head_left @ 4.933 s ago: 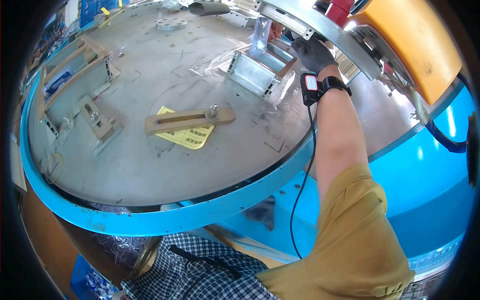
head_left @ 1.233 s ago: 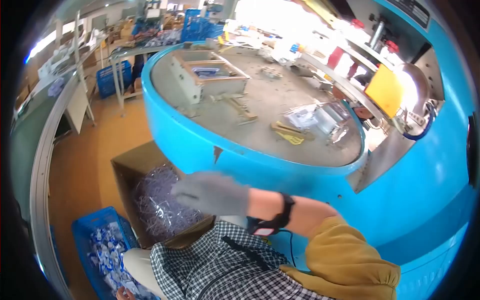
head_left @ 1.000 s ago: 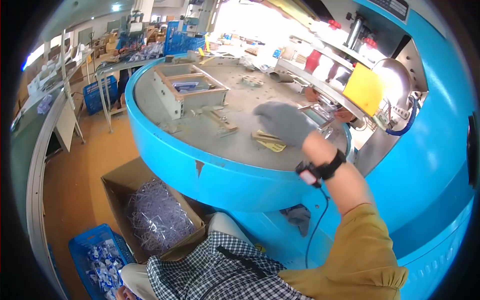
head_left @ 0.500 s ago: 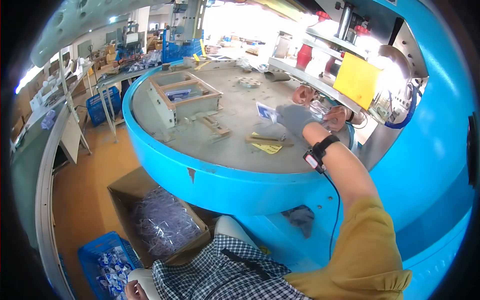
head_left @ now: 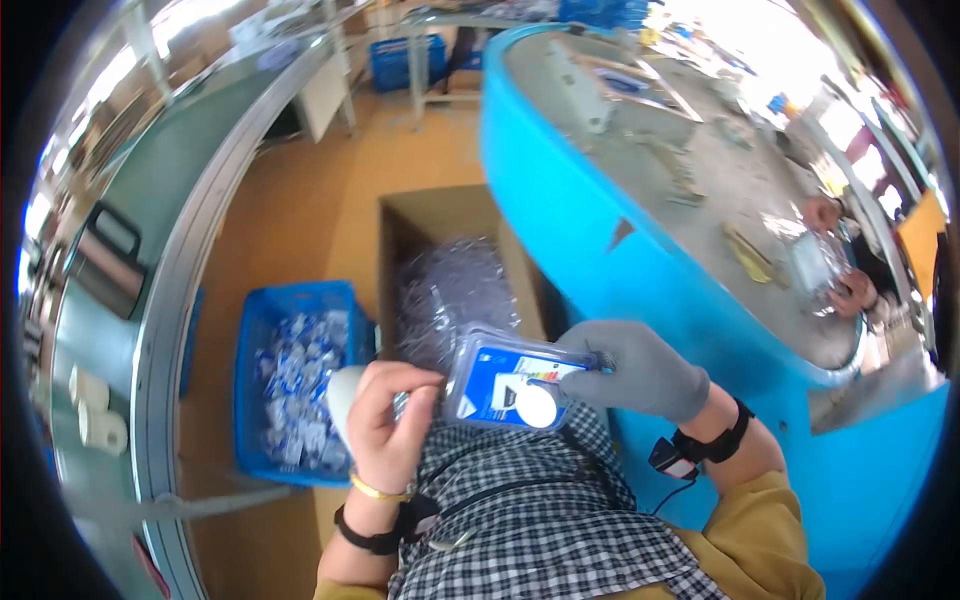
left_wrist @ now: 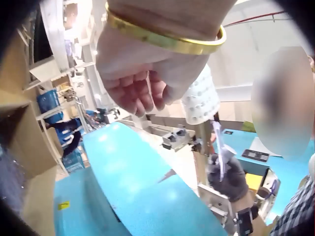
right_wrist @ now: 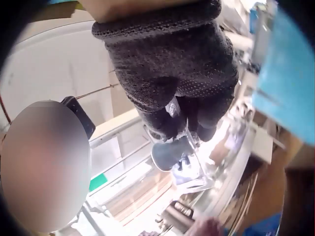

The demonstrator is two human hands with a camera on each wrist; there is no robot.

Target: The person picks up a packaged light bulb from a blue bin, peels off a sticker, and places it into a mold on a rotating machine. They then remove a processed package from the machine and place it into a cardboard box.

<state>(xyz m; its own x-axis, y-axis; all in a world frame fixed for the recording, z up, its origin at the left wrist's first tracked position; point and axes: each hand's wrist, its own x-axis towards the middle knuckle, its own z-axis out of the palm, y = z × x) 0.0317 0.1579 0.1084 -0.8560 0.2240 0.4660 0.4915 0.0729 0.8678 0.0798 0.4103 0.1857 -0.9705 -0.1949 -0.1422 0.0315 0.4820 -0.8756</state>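
My gloved right hand (head_left: 640, 370) pinches the right end of a clear plastic blister pack (head_left: 480, 385) with a blue printed card inside and a round white part on its front. The pack is held above my lap. In the right wrist view the dark-looking glove (right_wrist: 172, 73) grips the pack (right_wrist: 189, 174) between thumb and fingers. My bare left hand (head_left: 390, 425), with a gold bangle at the wrist, is raised just left of the pack, its fingers loosely bent. The left wrist view shows this hand (left_wrist: 142, 81) holding nothing, apart from the pack (left_wrist: 220, 152).
Beyond the pack stands a cardboard box (head_left: 430, 215) of clear plastic scraps. A blue crate (head_left: 245, 400) of blue-and-white packs is left of it. The blue-rimmed round table (head_left: 560, 190) curves along the right, where another person's hands (head_left: 850, 293) work. A bench (head_left: 160, 200) runs along the left.
My right hand has come back from over the round table with the blister pack. My left hand has risen from beside my lap toward it. The head view has turned left and down.
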